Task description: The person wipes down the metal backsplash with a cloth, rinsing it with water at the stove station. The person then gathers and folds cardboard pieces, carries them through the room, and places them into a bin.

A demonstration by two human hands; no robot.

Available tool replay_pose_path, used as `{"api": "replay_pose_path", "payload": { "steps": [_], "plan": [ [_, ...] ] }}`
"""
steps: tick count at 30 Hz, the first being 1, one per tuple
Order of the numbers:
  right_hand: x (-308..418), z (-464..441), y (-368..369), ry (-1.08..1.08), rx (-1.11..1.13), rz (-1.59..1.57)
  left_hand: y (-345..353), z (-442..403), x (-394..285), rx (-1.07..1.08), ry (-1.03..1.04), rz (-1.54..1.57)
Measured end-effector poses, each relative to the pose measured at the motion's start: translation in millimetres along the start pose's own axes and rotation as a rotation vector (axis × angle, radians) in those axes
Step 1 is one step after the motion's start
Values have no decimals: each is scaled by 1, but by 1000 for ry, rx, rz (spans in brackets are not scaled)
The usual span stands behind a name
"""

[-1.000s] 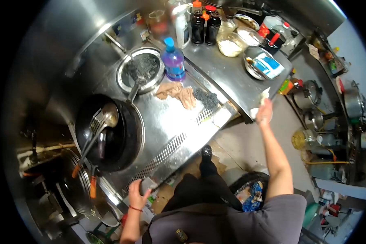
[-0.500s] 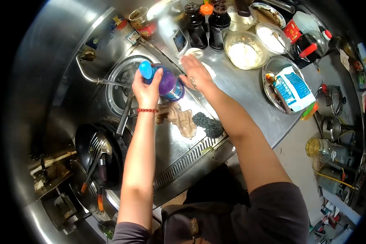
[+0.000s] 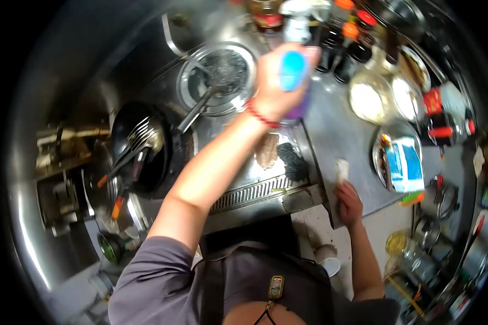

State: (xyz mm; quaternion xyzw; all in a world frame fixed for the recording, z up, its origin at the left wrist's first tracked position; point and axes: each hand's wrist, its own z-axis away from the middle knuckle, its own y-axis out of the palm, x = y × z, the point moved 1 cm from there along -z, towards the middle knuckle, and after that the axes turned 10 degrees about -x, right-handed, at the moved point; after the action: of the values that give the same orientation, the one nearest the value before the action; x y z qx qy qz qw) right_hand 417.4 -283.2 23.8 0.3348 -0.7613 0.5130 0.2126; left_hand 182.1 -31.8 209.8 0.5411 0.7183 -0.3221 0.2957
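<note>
My left hand, with a red bead bracelet at the wrist, is wrapped round a purple bottle with a blue cap. It holds the bottle over the seam between stove top and steel counter, blurred by motion. My right hand is at the counter's front edge, fingers closed against a small white cloth-like piece. What exactly this piece is remains unclear. Below the left hand lie a brown rag and a dark scouring pad.
A round pot with a ladle is at the back left, near a black wok holding utensils. Sauce bottles and bowls line the counter's back. A blue-white packet sits in a bowl at right.
The camera view has shifted. My left hand has carried the purple bottle rightward, toward the counter. My right hand has left the bottle's side and come back to the counter's front edge.
</note>
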Motion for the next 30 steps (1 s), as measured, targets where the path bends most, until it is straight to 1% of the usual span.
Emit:
{"api": "replay_pose_path", "payload": {
  "steps": [1,2,3,4,5,6,7,8,10,11,12,13,14,15,16,17,18,19,20,21,22,23,24,25,26,27,28,29,30],
  "plan": [
    [6,7,-3,56,-49,37,12,-4,3,-42,168,130],
    [15,2,4,33,-31,29,24,-6,-3,-33,75,169],
    [29,0,16,132,-68,-93,38,-6,-9,-18,-20,213],
    [46,0,28,241,-104,-210,54,-3,-5,4,-68,190],
    [62,-12,49,232,-49,-301,69,2,3,28,-116,171],
    [73,-29,74,157,66,-340,83,11,13,48,-133,181],
    [93,-55,101,136,120,-307,94,19,20,70,-151,192],
    [95,-70,133,196,203,-386,102,24,21,131,-61,122],
    [71,-89,214,292,224,-512,93,29,16,259,61,52],
    [59,-99,254,342,232,-573,69,27,18,307,108,17],
    [69,-102,263,291,256,-396,35,26,25,353,148,-17],
    [80,-107,270,236,280,-213,-3,23,40,361,104,27],
    [91,-112,278,181,303,-37,-42,31,67,321,8,-125],
    [105,-121,272,158,480,273,-91,33,98,359,-116,-274],
    [103,-117,271,174,476,281,-132,40,125,390,-219,-677],
    [100,-109,264,50,348,69,-167,46,140,462,-440,-996],
    [98,-101,255,-80,218,-138,-195,51,168,612,-582,-1227],
    [95,-94,242,121,172,-180,-215,62,194,794,-658,-1235],
    [91,-88,229,319,120,-224,-225,72,213,722,-716,-1177],
    [75,-80,218,440,84,-176,-227,64,215,723,-717,-1167],
    [98,-87,190,200,-28,258,-224,53,213,779,-910,-956],
    [123,-95,172,85,40,565,-221,49,212,825,-1089,-731],
    [126,-89,174,28,8,513,-215,60,213,573,-1345,-247],
    [124,-84,184,-34,-30,456,-211,72,219,289,-1522,250],
    [112,-76,203,-58,-10,224,-207,88,241,236,-1581,526],
    [124,-84,214,-25,97,95,-202,86,239,184,-1621,806],
    [134,-91,225,40,143,29,-198,90,237,156,-1567,693],
    [145,-99,228,112,193,-39,-194,89,214,125,-1517,580],
    [147,-108,227,152,127,-64,-199,95,219,235,-1389,742]
  ]
}}
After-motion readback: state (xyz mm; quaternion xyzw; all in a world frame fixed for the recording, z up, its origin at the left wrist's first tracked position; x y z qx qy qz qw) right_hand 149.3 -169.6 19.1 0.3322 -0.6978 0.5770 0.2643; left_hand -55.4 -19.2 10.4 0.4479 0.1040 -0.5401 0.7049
